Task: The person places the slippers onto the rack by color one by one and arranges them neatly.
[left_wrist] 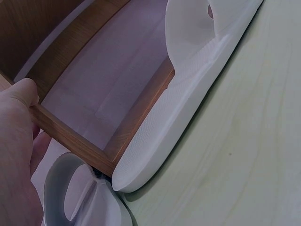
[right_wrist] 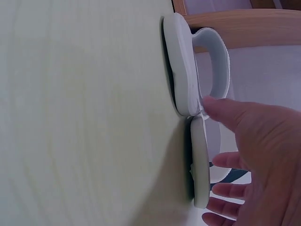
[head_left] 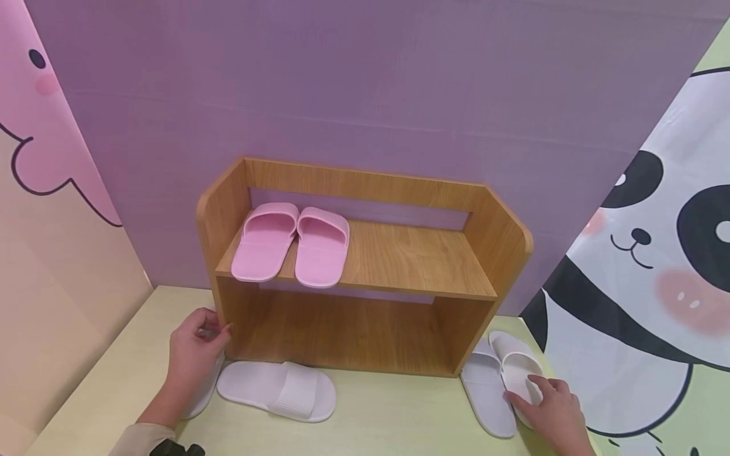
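Observation:
My left hand [head_left: 196,345] is at the front left edge of a two-tier wooden shelf [head_left: 365,332]. In the left wrist view its thumb lies on the side panel's edge, with curled fingers on the outer side. Below that hand, a white slipper [head_left: 206,389] is partly hidden by the forearm. Another white slipper [head_left: 256,383] lies sideways along the shelf's front. My right hand [head_left: 553,408] reaches over a pair at the shelf's right: a white slipper [head_left: 492,399] and, beside it, a second white slipper [head_left: 516,364]. Its fingers are spread, the thumb tip close to where they meet.
Two pink slippers [head_left: 322,247] stand side by side on the upper tier's left half. Behind the shelf rises a purple backdrop [head_left: 365,82]. A panda picture [head_left: 644,278] covers the right wall, and a pink cartoon [head_left: 57,126] the left. Everything stands on a pale tabletop [head_left: 393,411].

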### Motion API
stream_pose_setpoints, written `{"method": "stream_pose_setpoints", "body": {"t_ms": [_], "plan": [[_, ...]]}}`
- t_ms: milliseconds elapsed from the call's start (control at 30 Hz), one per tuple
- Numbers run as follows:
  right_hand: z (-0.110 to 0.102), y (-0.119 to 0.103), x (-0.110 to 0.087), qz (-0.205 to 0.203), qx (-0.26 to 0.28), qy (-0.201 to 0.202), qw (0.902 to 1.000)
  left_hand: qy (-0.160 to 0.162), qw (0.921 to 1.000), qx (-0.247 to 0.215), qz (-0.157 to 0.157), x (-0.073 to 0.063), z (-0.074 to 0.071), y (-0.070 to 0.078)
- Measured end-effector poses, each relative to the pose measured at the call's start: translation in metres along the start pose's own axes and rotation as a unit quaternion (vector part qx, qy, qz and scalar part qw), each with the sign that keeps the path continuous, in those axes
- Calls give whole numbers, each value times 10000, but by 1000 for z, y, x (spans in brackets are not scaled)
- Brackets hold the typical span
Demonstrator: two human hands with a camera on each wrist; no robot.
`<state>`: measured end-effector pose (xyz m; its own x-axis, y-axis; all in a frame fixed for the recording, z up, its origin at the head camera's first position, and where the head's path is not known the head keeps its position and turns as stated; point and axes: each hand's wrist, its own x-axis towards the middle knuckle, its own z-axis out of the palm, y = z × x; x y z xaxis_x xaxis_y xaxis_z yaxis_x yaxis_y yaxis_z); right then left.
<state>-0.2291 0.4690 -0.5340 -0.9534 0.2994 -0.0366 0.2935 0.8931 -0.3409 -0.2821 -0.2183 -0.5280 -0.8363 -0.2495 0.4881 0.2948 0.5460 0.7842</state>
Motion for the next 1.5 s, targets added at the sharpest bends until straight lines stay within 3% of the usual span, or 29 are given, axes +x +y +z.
{"method": "stream_pose_setpoints", "body": {"t_ms": [733,1500], "plan": [[-2,6,1,60,-96,-447,9989,29,10000,-42,-30,-1,0,2],[-5,6,5,-305,-233,-220,9990,16,9999,86,-78,-1,0,2]]}}
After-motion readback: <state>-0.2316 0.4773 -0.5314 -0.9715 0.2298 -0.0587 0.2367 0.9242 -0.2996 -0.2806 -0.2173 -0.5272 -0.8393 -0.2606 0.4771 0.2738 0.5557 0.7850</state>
